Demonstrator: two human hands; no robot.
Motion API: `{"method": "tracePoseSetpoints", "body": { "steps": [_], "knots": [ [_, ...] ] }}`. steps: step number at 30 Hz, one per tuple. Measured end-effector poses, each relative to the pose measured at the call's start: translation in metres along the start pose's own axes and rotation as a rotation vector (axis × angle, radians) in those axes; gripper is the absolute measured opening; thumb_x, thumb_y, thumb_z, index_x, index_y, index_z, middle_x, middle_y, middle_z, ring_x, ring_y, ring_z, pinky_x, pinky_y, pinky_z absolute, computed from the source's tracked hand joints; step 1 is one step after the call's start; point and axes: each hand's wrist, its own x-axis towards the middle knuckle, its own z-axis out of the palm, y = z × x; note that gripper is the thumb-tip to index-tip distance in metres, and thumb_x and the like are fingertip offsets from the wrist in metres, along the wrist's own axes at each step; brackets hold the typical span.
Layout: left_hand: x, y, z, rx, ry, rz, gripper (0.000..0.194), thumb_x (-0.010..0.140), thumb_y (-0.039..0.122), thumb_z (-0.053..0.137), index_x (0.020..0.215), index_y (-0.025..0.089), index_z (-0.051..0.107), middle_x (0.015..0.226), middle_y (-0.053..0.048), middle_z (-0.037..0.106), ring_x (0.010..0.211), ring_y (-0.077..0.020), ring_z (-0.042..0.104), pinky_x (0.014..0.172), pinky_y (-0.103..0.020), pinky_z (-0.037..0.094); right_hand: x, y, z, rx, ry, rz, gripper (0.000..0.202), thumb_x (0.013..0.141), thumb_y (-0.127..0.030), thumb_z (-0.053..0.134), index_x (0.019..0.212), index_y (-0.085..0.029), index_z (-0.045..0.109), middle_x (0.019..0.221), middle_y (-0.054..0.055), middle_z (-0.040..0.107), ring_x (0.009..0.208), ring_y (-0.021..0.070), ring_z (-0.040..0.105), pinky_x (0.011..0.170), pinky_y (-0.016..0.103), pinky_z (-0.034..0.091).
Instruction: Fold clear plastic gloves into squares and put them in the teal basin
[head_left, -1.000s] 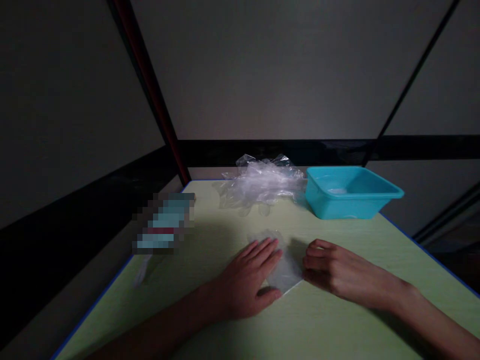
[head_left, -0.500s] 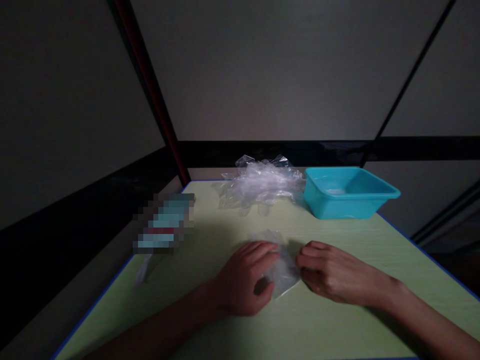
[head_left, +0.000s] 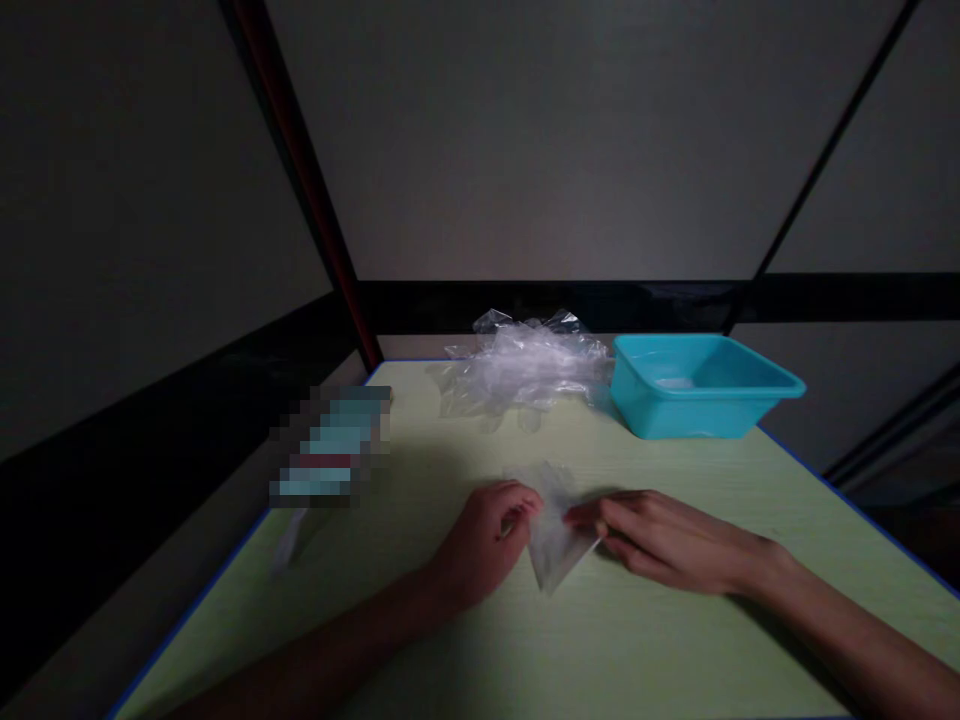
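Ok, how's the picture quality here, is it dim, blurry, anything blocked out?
Head view: dim and underexposed, walls nearly black; the clear plastic piece between left hand and right hand barely shows against the table; a pixelated patch hides something at left; the teal tub reads clearly.

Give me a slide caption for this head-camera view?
Both hands pinch a clear plastic piece on a green table.

Two bare forearms show — no sleeves, no watch, no bracelet and no rings to be seen in the dim light. The left hand point(head_left: 487, 535) and the right hand point(head_left: 660, 540) are ungloved, with short nails — finer marks are lost in the gloom.
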Motion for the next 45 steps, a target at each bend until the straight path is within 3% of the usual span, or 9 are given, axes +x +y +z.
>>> {"method": "tracePoseSetpoints", "body": {
  "steps": [5,11,15,18,28,36,40,45],
  "knots": [
    [0.000,0.004,-0.005,-0.023,-0.029,0.042,0.034,0.087,0.028,0.032,0.076,0.013,0.061,0.074,-0.006,0.061,0.071,-0.0153,0.055,0.066,-0.024,0.042,0.003,0.006,0.000,0.112,0.016,0.105,0.011,0.088,-0.023,0.033,0.084,-0.019,0.043,0.073,0.002,0.056,0.062,0.0129,0.050,0.057,0.027,0.040],
    [-0.001,0.010,-0.009,-0.011,-0.030,0.109,0.033,0.083,0.029,0.034,0.066,0.014,0.057,0.066,-0.002,0.055,0.065,-0.0140,0.051,0.064,-0.023,0.039,0.017,0.022,0.005,0.397,0.157,0.118,0.006,0.086,-0.022,0.037,0.081,-0.020,0.037,0.068,-0.002,0.046,0.060,0.0108,0.044,0.055,0.023,0.037],
    [0.004,0.008,-0.004,-0.091,0.000,-0.076,0.024,0.072,0.025,0.045,0.052,0.015,0.048,0.055,0.002,0.044,0.055,-0.0112,0.044,0.053,-0.020,0.035,0.035,0.031,0.006,0.720,0.160,0.188,0.011,0.083,-0.028,0.041,0.080,-0.019,0.037,0.066,-0.004,0.046,0.057,0.0095,0.047,0.052,0.022,0.040],
    [0.008,0.000,0.000,-0.199,0.030,-0.200,0.018,0.067,0.022,0.048,0.051,0.014,0.049,0.054,0.003,0.046,0.055,-0.0113,0.046,0.051,-0.019,0.034,0.049,0.036,0.006,0.841,0.144,0.284,0.016,0.079,-0.032,0.047,0.079,-0.019,0.038,0.062,-0.005,0.047,0.052,0.0083,0.048,0.047,0.021,0.040],
    [0.019,-0.017,0.002,-0.323,0.090,-0.356,0.013,0.065,0.021,0.049,0.055,0.014,0.050,0.053,0.002,0.051,0.054,-0.0131,0.054,0.050,-0.021,0.043,0.057,0.045,0.012,0.918,0.175,0.351,0.026,0.071,-0.029,0.054,0.089,-0.018,0.038,0.053,-0.006,0.055,0.042,0.0078,0.049,0.041,0.019,0.038],
    [0.021,-0.011,0.001,-0.426,0.117,-0.465,0.004,0.063,0.017,0.051,0.063,0.014,0.049,0.064,0.001,0.055,0.062,-0.0137,0.058,0.054,-0.024,0.050,0.060,0.041,0.021,0.888,0.231,0.354,0.029,0.069,-0.022,0.053,0.090,-0.019,0.034,0.047,-0.011,0.047,0.037,0.0057,0.039,0.036,0.016,0.029],
    [0.020,-0.004,-0.003,-0.468,0.143,-0.493,0.011,0.064,0.015,0.050,0.074,0.015,0.049,0.078,0.000,0.055,0.067,-0.0129,0.059,0.054,-0.024,0.052,0.061,0.041,0.023,0.866,0.263,0.367,0.031,0.068,-0.022,0.052,0.092,-0.019,0.034,0.047,-0.012,0.047,0.036,0.0053,0.037,0.034,0.015,0.026],
    [0.019,-0.001,-0.011,-0.476,0.185,-0.535,0.018,0.068,0.015,0.048,0.084,0.017,0.042,0.081,0.002,0.054,0.050,-0.0072,0.058,0.050,-0.022,0.052,0.062,0.040,0.026,0.844,0.298,0.388,0.030,0.066,-0.022,0.052,0.091,-0.020,0.035,0.046,-0.012,0.045,0.036,0.0055,0.037,0.034,0.016,0.024]
  ]
}}
